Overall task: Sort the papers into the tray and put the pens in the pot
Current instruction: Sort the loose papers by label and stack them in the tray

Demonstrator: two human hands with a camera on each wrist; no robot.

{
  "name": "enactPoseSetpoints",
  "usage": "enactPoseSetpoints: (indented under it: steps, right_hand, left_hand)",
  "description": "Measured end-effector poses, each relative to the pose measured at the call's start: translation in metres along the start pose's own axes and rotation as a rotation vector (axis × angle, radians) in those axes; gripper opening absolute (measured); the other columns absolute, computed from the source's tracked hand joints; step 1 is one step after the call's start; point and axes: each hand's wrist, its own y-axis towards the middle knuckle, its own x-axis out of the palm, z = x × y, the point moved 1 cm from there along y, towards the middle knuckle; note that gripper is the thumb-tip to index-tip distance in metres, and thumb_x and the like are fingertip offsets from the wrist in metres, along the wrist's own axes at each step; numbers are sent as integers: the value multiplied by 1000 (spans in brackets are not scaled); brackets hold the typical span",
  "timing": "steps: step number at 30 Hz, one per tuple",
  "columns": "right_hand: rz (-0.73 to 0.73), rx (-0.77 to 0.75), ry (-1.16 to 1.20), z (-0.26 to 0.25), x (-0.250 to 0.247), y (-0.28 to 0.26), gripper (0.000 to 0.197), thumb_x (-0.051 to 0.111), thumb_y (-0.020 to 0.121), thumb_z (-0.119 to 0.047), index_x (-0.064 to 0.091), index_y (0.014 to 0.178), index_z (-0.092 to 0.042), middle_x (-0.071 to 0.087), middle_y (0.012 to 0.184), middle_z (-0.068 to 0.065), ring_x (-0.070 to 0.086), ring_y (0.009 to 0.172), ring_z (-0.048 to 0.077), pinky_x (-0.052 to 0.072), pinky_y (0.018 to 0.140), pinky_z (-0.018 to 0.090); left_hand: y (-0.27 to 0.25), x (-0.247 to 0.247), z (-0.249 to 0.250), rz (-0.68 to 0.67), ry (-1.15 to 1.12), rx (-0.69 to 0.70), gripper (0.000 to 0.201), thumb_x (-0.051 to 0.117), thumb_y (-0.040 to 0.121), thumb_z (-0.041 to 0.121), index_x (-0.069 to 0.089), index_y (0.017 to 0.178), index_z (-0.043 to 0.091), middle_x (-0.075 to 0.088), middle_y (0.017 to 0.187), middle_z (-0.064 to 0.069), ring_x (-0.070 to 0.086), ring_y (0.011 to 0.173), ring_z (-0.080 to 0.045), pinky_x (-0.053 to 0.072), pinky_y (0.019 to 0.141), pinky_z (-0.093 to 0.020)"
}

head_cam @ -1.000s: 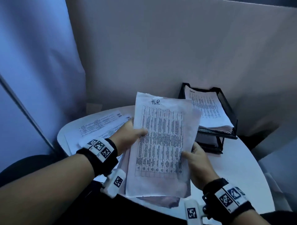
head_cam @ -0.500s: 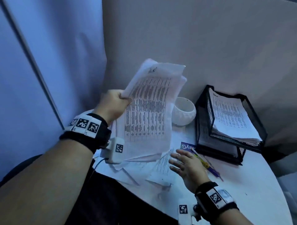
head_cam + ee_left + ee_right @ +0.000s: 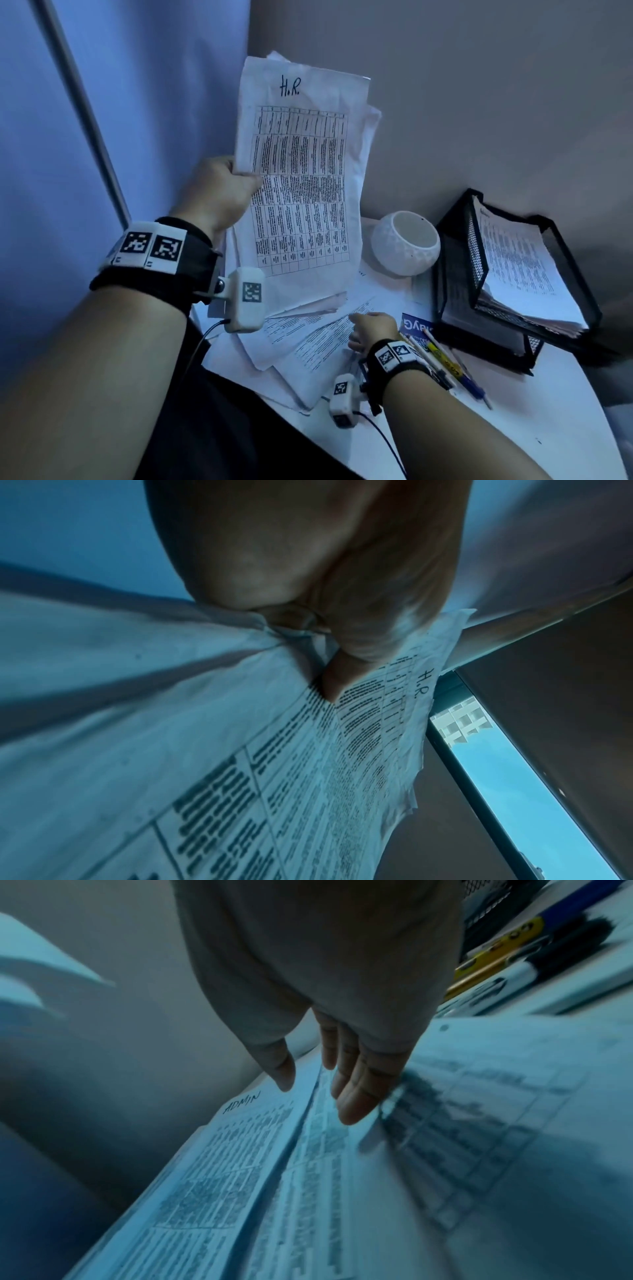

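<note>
My left hand grips a sheaf of printed papers headed "H.R.", held upright above the table; the thumb pinches their edge. My right hand hovers flat, fingers straight, over loose sheets spread on the white table, one headed "ADMIN". Several pens lie just right of that wrist. A white round pot stands behind the sheets. The black mesh tray at the right holds a paper stack in its upper tier.
A grey wall runs close behind the pot and tray. A blue panel with a metal strip stands on the left. A blue card lies by the tray's base. Bare white table lies at the front right, ending in a curved edge.
My right hand let go of the H.R. sheaf and dropped to the loose sheets on the table. My left hand lifted the sheaf up and turned it upright.
</note>
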Motion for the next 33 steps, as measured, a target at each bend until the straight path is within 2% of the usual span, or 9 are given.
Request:
enactPoseSetpoints:
  steps: [3, 6, 10, 13, 18, 21, 27, 30, 33]
  right_hand:
    - [83, -10, 37, -14, 13, 0, 26, 74, 80, -10, 48, 79, -14, 47, 56, 7, 46, 36, 18, 46, 44, 29]
    - [128, 8, 53, -26, 22, 3, 32, 78, 76, -14, 63, 98, 2, 62, 67, 15, 61, 41, 26, 56, 48, 38]
    - [118, 35, 93, -32, 36, 7, 63, 83, 67, -14, 59, 123, 3, 66, 64, 17, 60, 37, 25, 48, 44, 32]
    - [109, 75, 19, -34, 47, 4, 64, 84, 57, -17, 56, 114, -11, 61, 61, 15, 53, 35, 23, 46, 44, 30]
    - [137, -39, -328, -34, 62, -11, 59, 77, 64, -33, 53, 112, -7, 67, 99, 11, 61, 71, 25, 46, 55, 29]
    - [161, -70, -407, -32, 71, -13, 70, 75, 55, -32, 62, 117, -1, 67, 115, 14, 67, 79, 26, 54, 61, 32]
    - [157, -69, -615, -30, 73, -8, 31, 83, 79, -32, 60, 81, -10, 61, 115, 13, 49, 59, 18, 49, 52, 30]
    - [197, -133, -643, -36, 80, -20, 16, 65, 89, -21, 65, 102, -11, 53, 129, 16, 62, 96, 31, 49, 73, 33]
    - [208, -155, -618, -32, 90, -34, 45, 65, 87, -24, 50, 129, -18, 34, 138, 16, 45, 123, 39, 42, 80, 41]
  left_hand:
    - [4, -3, 1, 25, -10, 13, 32, 75, 82, 28, 76, 97, 0, 76, 109, -22, 71, 109, -37, 55, 100, -57]
    - [7, -6, -1, 30, 1, 21, 31, 73, 82, 29, 75, 93, 0, 75, 107, -24, 70, 110, -42, 54, 100, -60]
    - [9, -7, -1, 38, 39, 27, 16, 74, 91, 21, 75, 87, 6, 76, 106, -22, 70, 108, -41, 55, 99, -59]
    - [12, -8, -1, 48, 65, 23, 16, 72, 94, 19, 74, 91, 3, 76, 106, -23, 70, 108, -42, 55, 98, -59]
    - [15, -11, -3, 49, 80, 10, 31, 68, 83, 27, 70, 94, -2, 72, 88, -11, 63, 78, -25, 54, 79, -42]
    - [14, -11, -3, 56, 59, 1, 32, 68, 81, 28, 72, 97, 0, 77, 100, -20, 65, 82, -25, 58, 89, -57]
    - [16, -8, -4, 67, 81, 14, 21, 69, 92, 19, 72, 95, -1, 75, 100, -22, 63, 82, -25, 58, 88, -52]
    - [15, -6, -3, 72, 73, 8, 21, 69, 93, 17, 73, 98, -3, 74, 99, -19, 63, 83, -23, 58, 88, -50]
    - [14, -6, -2, 80, 79, 11, 22, 70, 92, 19, 73, 99, -2, 76, 105, -22, 63, 84, -23, 58, 91, -55]
